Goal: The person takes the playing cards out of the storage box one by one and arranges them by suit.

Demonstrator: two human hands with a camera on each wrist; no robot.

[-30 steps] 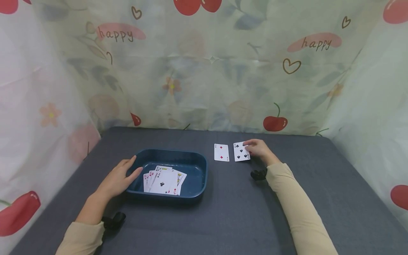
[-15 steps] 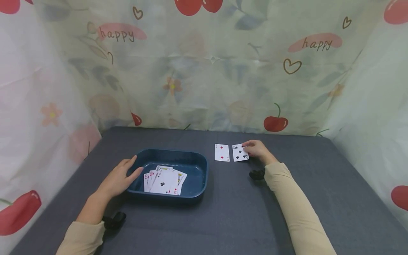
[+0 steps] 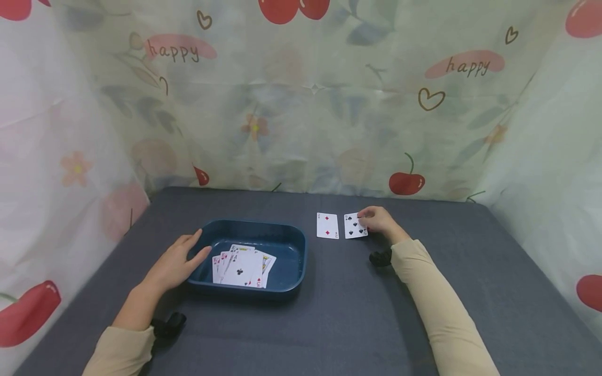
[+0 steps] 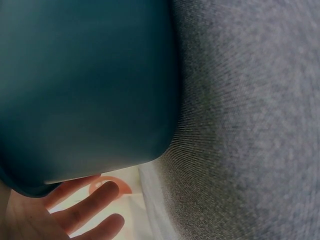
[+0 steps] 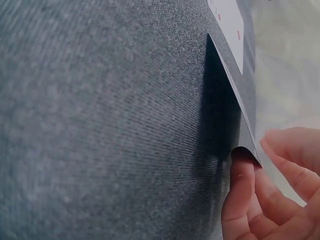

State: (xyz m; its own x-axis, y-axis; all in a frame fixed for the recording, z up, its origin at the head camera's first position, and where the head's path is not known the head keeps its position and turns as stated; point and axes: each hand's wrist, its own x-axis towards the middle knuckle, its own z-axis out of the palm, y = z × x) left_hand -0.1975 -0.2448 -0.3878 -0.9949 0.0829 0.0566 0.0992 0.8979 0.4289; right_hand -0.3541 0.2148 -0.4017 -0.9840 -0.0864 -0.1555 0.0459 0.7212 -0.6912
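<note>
"What containers are shown, and what is held in them?"

"One blue tray is set on a dark grey table. Inside it, toward the front, an overlapping pile of playing cards is topped by a white card marked with a single club. The left hand is placed at the tray's left end; its thumb is laid over the rim, and its fingers are held extended rather than curled, as is also shown from the left wrist."

"And outside the tray?"

"Two cards are seen there, to the right of the tray. A two of diamonds is laid face up. Just beside it, a spade card is pinched at its right edge between the thumb and fingers of the right hand. From the right wrist, this card is seen tilted, its gripped edge raised above the table."

"What is hard to make out?"

"At least five cards are layered in the tray, but the exact number cannot be told. Part of the spade card is covered by fingertips. Both beige sleeves are cut off at the lower edge."
</note>
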